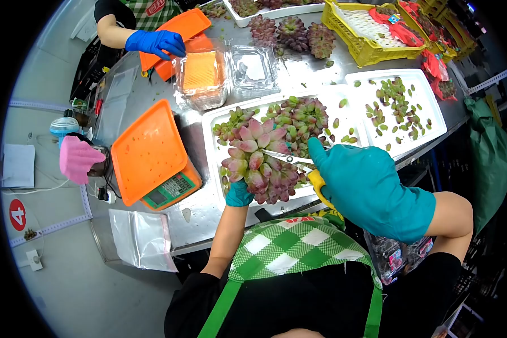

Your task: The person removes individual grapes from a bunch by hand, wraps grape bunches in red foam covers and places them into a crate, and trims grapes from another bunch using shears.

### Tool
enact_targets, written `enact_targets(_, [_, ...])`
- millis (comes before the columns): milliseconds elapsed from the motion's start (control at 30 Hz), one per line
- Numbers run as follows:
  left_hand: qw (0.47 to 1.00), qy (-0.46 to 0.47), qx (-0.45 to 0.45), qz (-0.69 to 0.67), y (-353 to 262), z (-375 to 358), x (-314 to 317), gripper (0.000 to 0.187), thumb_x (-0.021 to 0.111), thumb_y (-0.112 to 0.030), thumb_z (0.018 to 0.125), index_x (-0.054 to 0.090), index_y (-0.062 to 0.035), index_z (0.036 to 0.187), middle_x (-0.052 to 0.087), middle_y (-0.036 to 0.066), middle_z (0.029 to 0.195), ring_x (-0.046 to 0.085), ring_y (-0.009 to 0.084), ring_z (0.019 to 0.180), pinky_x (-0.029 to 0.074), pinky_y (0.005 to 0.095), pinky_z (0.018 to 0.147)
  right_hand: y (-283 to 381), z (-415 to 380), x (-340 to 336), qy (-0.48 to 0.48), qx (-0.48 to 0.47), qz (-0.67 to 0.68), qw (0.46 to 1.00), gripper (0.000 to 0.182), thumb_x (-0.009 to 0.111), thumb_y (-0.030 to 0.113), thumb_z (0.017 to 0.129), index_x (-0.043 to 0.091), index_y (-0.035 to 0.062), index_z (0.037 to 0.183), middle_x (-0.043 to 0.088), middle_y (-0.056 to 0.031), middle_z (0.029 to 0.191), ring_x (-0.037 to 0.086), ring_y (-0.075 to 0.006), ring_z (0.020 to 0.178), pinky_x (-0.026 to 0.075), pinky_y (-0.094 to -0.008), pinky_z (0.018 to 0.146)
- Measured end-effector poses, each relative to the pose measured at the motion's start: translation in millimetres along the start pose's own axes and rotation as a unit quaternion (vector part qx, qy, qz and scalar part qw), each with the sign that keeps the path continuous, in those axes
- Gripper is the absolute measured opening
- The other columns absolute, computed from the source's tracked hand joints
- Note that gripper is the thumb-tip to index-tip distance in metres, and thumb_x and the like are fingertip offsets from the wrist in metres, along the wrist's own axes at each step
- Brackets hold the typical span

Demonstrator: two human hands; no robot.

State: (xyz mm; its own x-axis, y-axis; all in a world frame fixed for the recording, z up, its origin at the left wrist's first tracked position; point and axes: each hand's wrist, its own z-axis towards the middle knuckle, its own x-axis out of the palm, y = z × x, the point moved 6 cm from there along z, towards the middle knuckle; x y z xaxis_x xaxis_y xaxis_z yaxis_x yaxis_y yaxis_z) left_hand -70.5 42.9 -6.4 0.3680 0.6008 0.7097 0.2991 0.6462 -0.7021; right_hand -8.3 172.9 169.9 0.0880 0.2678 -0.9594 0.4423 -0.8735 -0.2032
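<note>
A large pink-green succulent cluster (pixel 259 160) is held over a white tray (pixel 209 127) by my left hand (pixel 240 194), gloved in teal, whose fingers are mostly hidden beneath the rosettes. My right hand (pixel 357 180), also in a teal glove, grips yellow-handled scissors (pixel 320 188). The scissor blades reach left among the leaves of the cluster. More succulents (pixel 307 118) lie in the tray just behind, with loose leaves (pixel 337 122) beside them. To the right, a second white tray (pixel 439 121) bears many scattered small leaves (pixel 397 98).
An orange-topped scale (pixel 152 152) stands left, near a plastic bag (pixel 141 236). Clear containers (pixel 201 79) sit behind. A co-worker's blue-gloved hand (pixel 155 43) is over orange trays (pixel 186 23). Dark succulents (pixel 292 34) and a yellow crate (pixel 349 36) are at the back.
</note>
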Motion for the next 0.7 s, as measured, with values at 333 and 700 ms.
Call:
enact_targets(333, [0.999, -0.032, -0.026, 0.026, 4, -3, 7, 0.067, 0.04, -0.051, 0.082, 0.02, -0.0101, 0.132, 0.032, 0.011, 0.131, 0.04, 0.0236, 0.114, 0.038, 0.037, 0.094, -13, 6, 4, -0.099, -0.027, 0.03, 0.994, 0.045, 0.059, 0.021, 0.069, 0.049, 0.0054, 0.11, 0.052, -0.0054, 0.061, 0.054, -0.0207, 0.053, 0.04, -0.034, 0.045])
enact_targets(700, [0.975, -0.036, -0.137, -0.173, 32, -7, 1, 0.079, 0.034, -0.066, 0.076, 0.019, -0.0128, 0.133, 0.032, 0.011, 0.131, 0.038, 0.0276, 0.117, 0.035, 0.0438, 0.095, -51, 6, 7, -0.058, 0.061, 0.264, 0.961, 0.038, 0.064, 0.027, 0.071, 0.057, 0.0175, 0.108, 0.06, -0.0084, 0.07, 0.058, -0.026, 0.059, 0.044, -0.035, 0.053])
